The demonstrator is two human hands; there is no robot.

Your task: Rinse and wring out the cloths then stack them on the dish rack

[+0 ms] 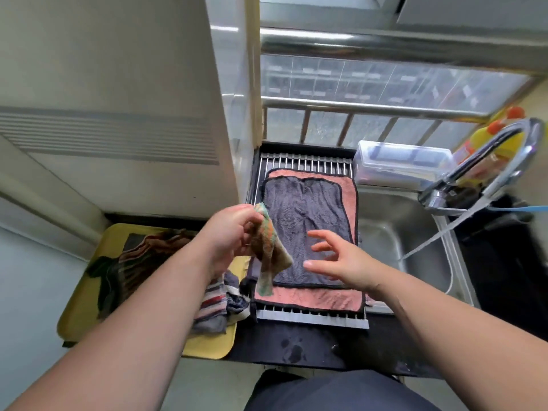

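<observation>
Hands with cloth over dish rack, black counter, sink, window

- A small home kitchen, seen at its sink corner.
- A stainless steel sink is set into a dark tabletop. A curved chrome tap runs a stream of water into the sink.
- A dish rack of metal rods spans the sink's left part, with a grey cloth on a pink cloth.
- Yellow bottles with orange caps and a clear plastic box stand by the barred window.
- A tall white appliance stands at the left, above a yellow tray with a heap of cloths.
</observation>
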